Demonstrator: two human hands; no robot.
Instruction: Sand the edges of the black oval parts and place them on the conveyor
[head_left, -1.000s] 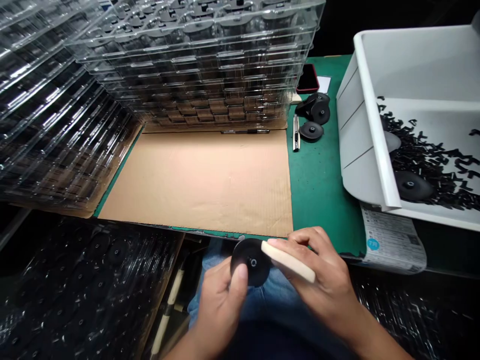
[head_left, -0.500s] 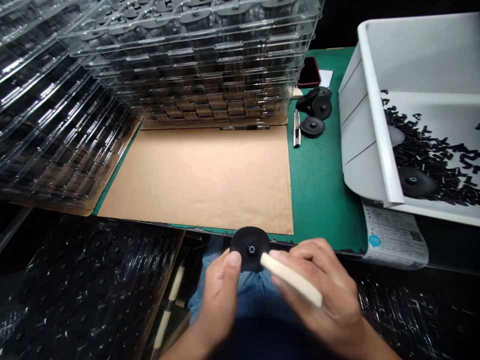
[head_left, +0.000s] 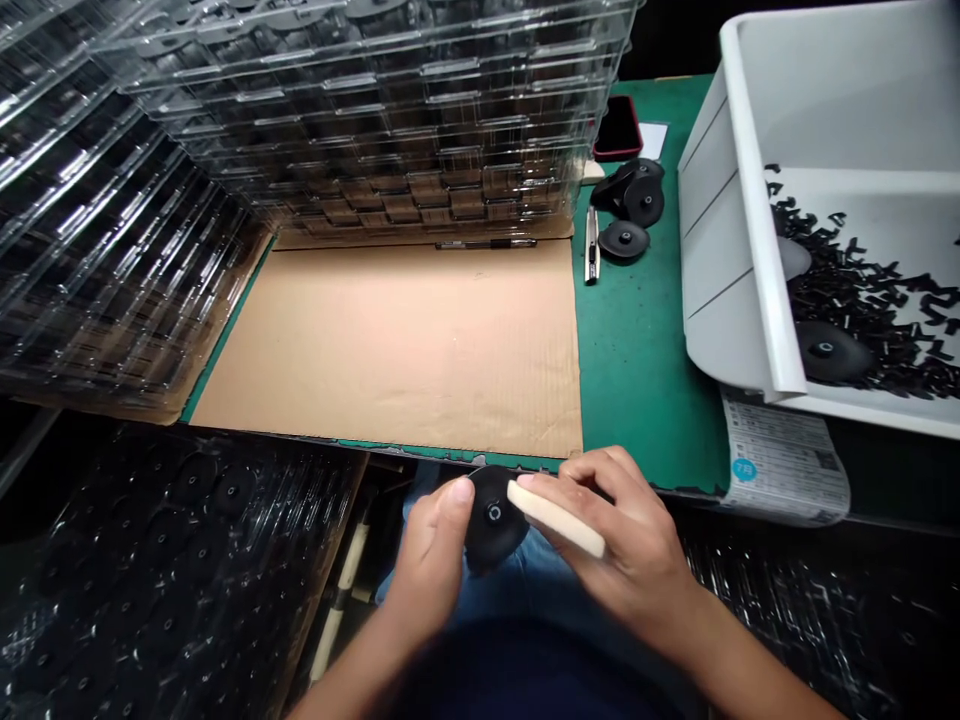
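Observation:
Between my hands, just in front of the bench edge, is a round black plastic disc (head_left: 491, 540) with a small raised hub at its centre. My left hand (head_left: 435, 550) grips it by the left rim, thumb on top. A flat cream-coloured pad (head_left: 559, 520), like a sponge or felt block, is pinched in my right hand (head_left: 630, 530). Its tip lies over the disc's upper right edge; whether it touches cannot be made out. The right hand's lower fingers are hidden behind the pad.
A cardboard sheet (head_left: 405, 340) covers part of the green bench (head_left: 630, 380). Stacked clear trays (head_left: 360, 130) stand behind and left. A pen (head_left: 487, 244), a utility knife (head_left: 592, 245) and black discs (head_left: 625, 240) lie beyond. The white bin (head_left: 761, 220) holds small black parts.
The disc has tilted and shifted slightly down and left in my left hand. My right hand has brought the pad left and up, over the disc's edge.

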